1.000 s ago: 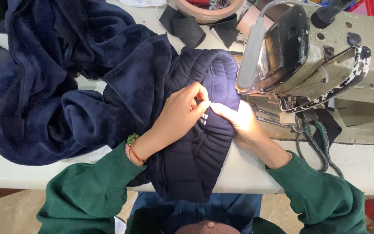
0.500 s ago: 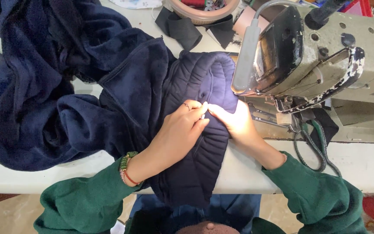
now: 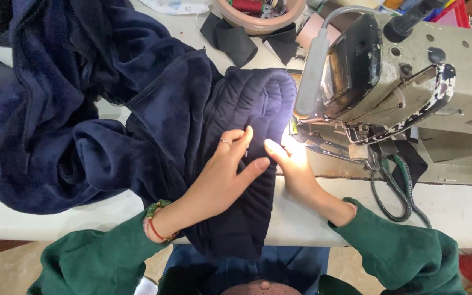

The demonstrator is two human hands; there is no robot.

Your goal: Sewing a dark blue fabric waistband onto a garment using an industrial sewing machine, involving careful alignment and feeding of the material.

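Note:
A dark navy velvet garment [image 3: 83, 125] lies heaped over the white table, and its quilted ribbed panel [image 3: 252, 104] runs toward the sewing machine [image 3: 405, 71]. My left hand [image 3: 222, 175] lies flat on the quilted panel with fingers spread, a ring on one finger and bead bracelets at the wrist. Just right of it, my right hand [image 3: 293, 166] presses the panel's edge beside the machine's needle area, lit by the machine lamp. Both arms wear green sleeves.
Black fabric pieces [image 3: 230, 38] and a round pinkish bowl [image 3: 260, 13] with thread spools sit at the back of the table [image 3: 454, 207]. A green-black cable [image 3: 389, 191] hangs below the machine at right.
Both hands have shifted slightly along the quilted panel. My left hand's fingers have spread flatter, and the fabric has moved a little toward the machine.

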